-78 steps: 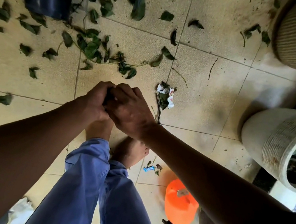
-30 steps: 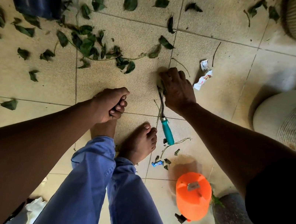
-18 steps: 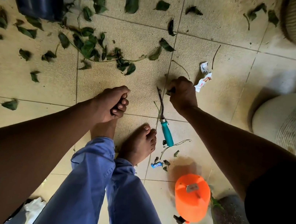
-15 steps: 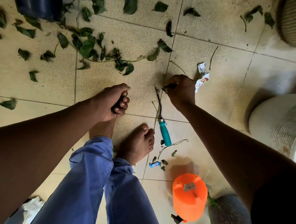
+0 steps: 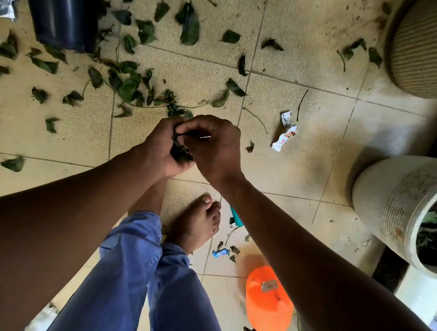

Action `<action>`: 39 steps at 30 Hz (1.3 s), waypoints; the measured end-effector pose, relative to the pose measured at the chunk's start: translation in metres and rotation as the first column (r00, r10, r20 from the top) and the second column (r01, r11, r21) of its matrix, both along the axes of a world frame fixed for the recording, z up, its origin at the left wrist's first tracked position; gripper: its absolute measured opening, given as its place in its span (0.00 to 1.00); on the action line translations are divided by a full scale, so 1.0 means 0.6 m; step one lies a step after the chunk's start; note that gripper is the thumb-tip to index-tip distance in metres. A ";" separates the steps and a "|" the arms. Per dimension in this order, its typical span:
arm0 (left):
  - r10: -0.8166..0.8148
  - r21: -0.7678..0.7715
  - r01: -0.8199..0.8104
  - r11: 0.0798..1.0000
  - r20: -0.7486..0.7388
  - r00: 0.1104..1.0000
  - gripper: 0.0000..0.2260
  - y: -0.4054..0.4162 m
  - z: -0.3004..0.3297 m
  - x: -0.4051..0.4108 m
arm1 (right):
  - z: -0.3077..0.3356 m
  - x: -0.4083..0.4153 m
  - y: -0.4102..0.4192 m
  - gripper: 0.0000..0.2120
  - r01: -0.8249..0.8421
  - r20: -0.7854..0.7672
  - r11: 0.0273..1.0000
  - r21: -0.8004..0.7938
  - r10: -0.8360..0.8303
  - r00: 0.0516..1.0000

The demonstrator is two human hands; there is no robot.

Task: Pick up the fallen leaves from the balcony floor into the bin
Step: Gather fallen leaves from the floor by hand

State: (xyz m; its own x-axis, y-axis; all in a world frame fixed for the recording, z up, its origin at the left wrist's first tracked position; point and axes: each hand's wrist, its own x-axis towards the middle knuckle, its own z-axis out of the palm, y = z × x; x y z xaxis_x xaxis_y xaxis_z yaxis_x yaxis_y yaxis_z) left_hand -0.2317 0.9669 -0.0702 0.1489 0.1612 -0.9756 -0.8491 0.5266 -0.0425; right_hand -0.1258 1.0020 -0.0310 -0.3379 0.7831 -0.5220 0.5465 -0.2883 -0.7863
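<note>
Above the tiled floor point(image 5: 295, 177), right hand point(image 5: 215, 150) has rejoined left hand point(image 5: 161, 146), both grips clamped on leaves point(image 5: 180, 152)

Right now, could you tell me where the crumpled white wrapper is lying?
In the head view, the crumpled white wrapper lies on the floor tiles right of the joined hands, between the right hand and the white planter.

**Change: right hand rejoins left at the leaf bundle**

Right hand point(image 5: 214, 150): formerly on the floor beside the crumpled wrapper point(image 5: 285, 134); now lifted, left of the wrapper, touching the left hand point(image 5: 161, 146). Leaf bundle point(image 5: 180, 153): now gripped between both hands. Teal-handled tool point(image 5: 236, 219): now mostly hidden under the right forearm.
</note>
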 end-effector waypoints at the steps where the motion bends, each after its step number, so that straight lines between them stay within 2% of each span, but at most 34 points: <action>1: 0.001 -0.001 -0.001 1.000 0.011 1.000 0.11 -0.003 -0.002 -0.004 | 0.001 -0.006 -0.005 0.12 -0.021 0.020 0.999 0.045 0.020 1.000; 3: -0.031 0.009 0.030 0.999 0.028 0.999 0.11 -0.011 -0.009 -0.013 | -0.004 -0.015 -0.015 0.10 -0.113 0.108 0.980 0.162 0.096 0.989; 6: -0.048 0.028 0.046 0.999 0.061 0.997 0.16 -0.015 -0.007 -0.019 | -0.010 -0.021 -0.028 0.07 -0.318 0.340 0.896 0.311 0.207 0.917; 9: -0.044 0.056 0.039 0.998 0.096 0.994 0.09 -0.017 0.003 -0.025 | -0.005 -0.022 -0.030 0.04 -0.413 0.378 0.811 0.414 0.259 0.889; 11: -0.050 0.074 0.042 0.996 0.106 0.993 0.06 -0.014 0.007 -0.030 | -0.003 -0.023 -0.032 0.07 -0.502 0.393 0.751 0.428 0.346 0.852; 15: -0.061 0.090 0.057 0.994 0.036 0.998 0.11 -0.002 0.013 -0.037 | 0.000 -0.020 -0.036 0.13 -0.641 0.452 0.636 0.429 0.463 0.762; 18: -0.074 0.039 0.074 0.996 0.003 0.997 0.14 0.000 0.006 -0.044 | 0.009 -0.015 -0.030 0.18 -0.797 0.532 0.472 0.378 0.594 0.604; 20: -0.069 -0.005 0.069 0.998 -0.002 0.998 0.14 -0.001 -0.001 -0.047 | 0.015 -0.016 -0.025 0.19 -0.843 0.542 0.413 0.345 0.646 0.538; 23: -0.115 -0.028 0.116 0.993 0.006 0.993 0.14 0.000 -0.006 -0.051 | 0.018 -0.017 -0.024 0.19 -0.846 0.548 0.370 0.384 0.646 0.532; 25: -0.127 -0.029 0.127 0.991 0.026 0.992 0.14 0.002 -0.008 -0.049 | 0.012 -0.011 -0.027 0.18 -0.819 0.550 0.355 0.451 0.612 0.569; 28: -0.093 -0.061 0.094 0.994 0.024 0.995 0.14 0.009 -0.012 -0.048 | -0.001 -0.002 -0.021 0.13 -0.696 0.452 0.408 0.590 0.547 0.704; 30: -0.098 -0.078 0.096 0.992 -0.018 0.995 0.15 0.010 -0.019 -0.056 | -0.011 0.006 -0.006 0.11 -0.582 0.337 0.528 0.618 0.491 0.803; 32: -0.099 -0.083 0.099 0.992 0.002 0.995 0.15 0.007 -0.028 -0.070 | -0.032 0.017 0.023 0.12 -0.497 0.342 0.655 0.569 0.361 0.868; 33: -0.105 -0.086 0.105 0.991 0.009 0.994 0.15 0.002 -0.034 -0.079 | -0.050 0.023 0.041 0.13 -0.474 0.403 0.705 0.528 0.283 0.870; 35: -0.131 -0.087 0.131 0.988 0.006 0.991 0.14 -0.006 -0.043 -0.093 | -0.092 0.036 0.076 0.20 -0.453 0.561 0.793 0.407 0.175 0.809; 37: -0.162 -0.085 0.162 0.983 0.005 0.987 0.14 -0.012 -0.047 -0.102 | -0.136 0.039 0.102 0.28 -0.437 0.651 0.854 0.283 0.164 0.741; 39: -0.176 -0.085 0.177 0.981 0.018 0.984 0.14 -0.019 -0.050 -0.108 | -0.170 0.030 0.117 0.33 -0.440 0.687 0.877 0.193 0.200 0.699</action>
